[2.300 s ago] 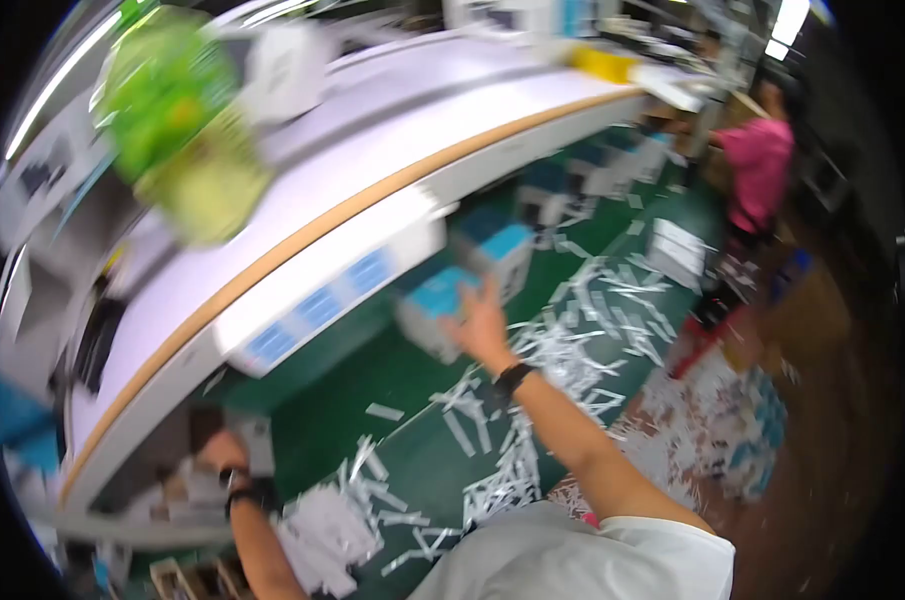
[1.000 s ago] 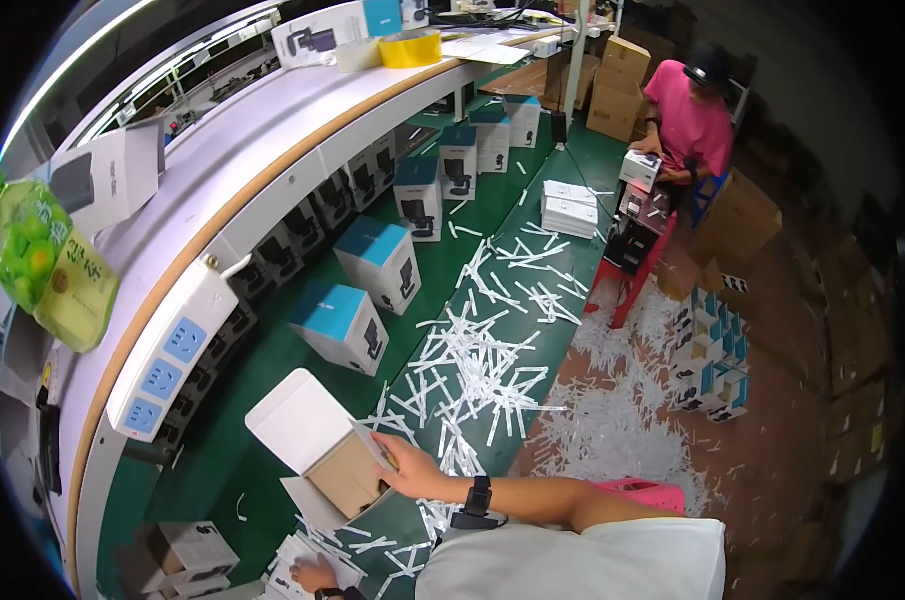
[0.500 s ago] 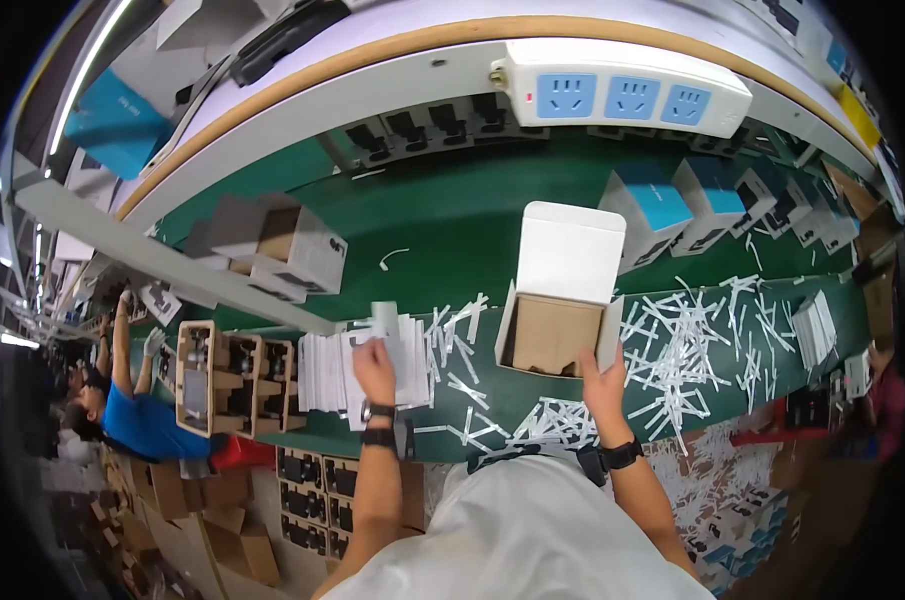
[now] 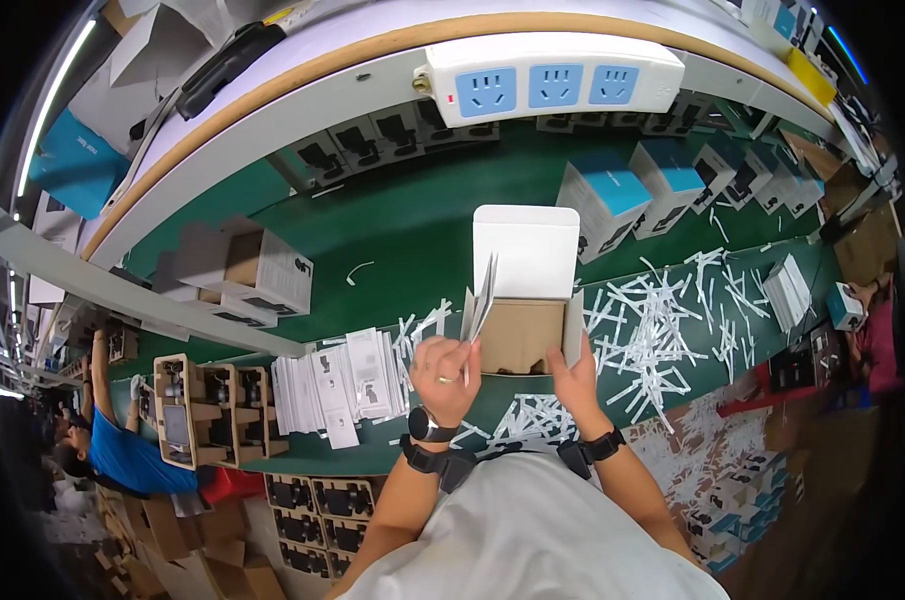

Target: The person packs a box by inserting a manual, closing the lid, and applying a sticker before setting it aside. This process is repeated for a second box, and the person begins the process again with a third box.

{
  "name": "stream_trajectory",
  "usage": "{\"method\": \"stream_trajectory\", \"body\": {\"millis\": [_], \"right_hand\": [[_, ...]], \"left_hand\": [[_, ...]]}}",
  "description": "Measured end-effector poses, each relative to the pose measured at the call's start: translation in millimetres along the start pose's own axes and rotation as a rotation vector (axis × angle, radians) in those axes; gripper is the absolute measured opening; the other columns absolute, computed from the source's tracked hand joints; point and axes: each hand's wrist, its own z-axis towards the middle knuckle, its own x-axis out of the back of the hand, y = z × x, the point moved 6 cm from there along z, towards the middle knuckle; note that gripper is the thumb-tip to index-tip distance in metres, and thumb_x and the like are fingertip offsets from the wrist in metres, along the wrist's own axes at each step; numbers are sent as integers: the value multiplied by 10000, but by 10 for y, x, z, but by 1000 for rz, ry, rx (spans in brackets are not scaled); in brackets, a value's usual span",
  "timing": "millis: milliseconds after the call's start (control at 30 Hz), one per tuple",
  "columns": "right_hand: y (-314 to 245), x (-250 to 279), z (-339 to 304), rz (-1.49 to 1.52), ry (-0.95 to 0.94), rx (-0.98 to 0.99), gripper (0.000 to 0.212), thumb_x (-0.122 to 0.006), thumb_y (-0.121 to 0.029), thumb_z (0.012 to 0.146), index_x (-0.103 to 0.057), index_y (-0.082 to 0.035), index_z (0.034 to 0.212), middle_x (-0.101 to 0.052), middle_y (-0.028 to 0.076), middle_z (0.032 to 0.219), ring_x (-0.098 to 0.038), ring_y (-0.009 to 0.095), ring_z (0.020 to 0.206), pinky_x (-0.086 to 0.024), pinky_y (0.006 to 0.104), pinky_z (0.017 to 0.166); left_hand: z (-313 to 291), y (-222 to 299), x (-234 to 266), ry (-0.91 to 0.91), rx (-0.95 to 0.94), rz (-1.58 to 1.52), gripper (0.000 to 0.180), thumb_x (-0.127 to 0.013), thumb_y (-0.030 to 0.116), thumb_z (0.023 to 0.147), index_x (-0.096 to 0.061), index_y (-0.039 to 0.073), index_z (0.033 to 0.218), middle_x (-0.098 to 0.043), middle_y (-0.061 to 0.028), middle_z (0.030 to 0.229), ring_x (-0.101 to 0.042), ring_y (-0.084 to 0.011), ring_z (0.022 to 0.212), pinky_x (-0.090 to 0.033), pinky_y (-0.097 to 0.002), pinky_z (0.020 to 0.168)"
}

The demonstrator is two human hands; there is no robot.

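In front of me stands a small carton [image 4: 525, 245] with its white lid raised and a brown cardboard insert [image 4: 520, 335] inside. My left hand [image 4: 446, 377] is closed on a thin white booklet [image 4: 486, 297], held upright and nearly edge-on at the carton's left side. A ring shows on one of its fingers. My right hand [image 4: 573, 388] grips the carton's right front corner, with the thumb by the inner edge. Left of my left hand, a row of similar white booklets [image 4: 334, 385] lies overlapping on the green bench.
White paper strips [image 4: 652, 335] litter the green bench [image 4: 402, 240]. Blue-topped boxes [image 4: 607, 200] stand at the back right, grey boxes [image 4: 257, 270] at the left. Above hangs a white power strip [image 4: 557, 75]. Cardboard trays [image 4: 217, 410] and a person in blue [image 4: 142, 450] are leftward.
My left hand has moved right from the booklet row to the carton, carrying a booklet. My right hand still holds the carton's right side. The whole view has shifted slightly.
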Motion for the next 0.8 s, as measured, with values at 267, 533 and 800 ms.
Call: {"method": "stream_trajectory", "body": {"millis": [267, 533, 800], "right_hand": [[17, 35, 46, -16, 12, 18, 551, -596, -104, 928, -400, 56, 1417, -574, 218, 1319, -581, 283, 1201, -445, 375, 1024], [17, -16, 78, 0, 13, 43, 528, -614, -129, 928, -434, 47, 1392, -599, 205, 1282, -591, 269, 1175, -445, 362, 1011], [138, 88, 50, -13, 6, 57, 406, -596, -127, 951, -505, 15, 1321, -670, 144, 1143, -639, 217, 1027, -488, 339, 915]], "left_hand": [[-308, -175, -120, -75, 64, 194, 205, -825, 29, 705, -646, 109, 767, -545, -107, 1017, -546, -315, 949, -461, -432, 758], [-339, -495, 509, -17, 393, -182, 232, -842, 121, 737, -683, 51, 890, -560, -166, 1141, -551, -352, 1015, -473, -407, 825], [77, -770, 172, -274, 316, 34, 247, -795, 99, 763, -645, 31, 947, -658, -132, 881, -640, -268, 751, -512, -334, 646]]}}
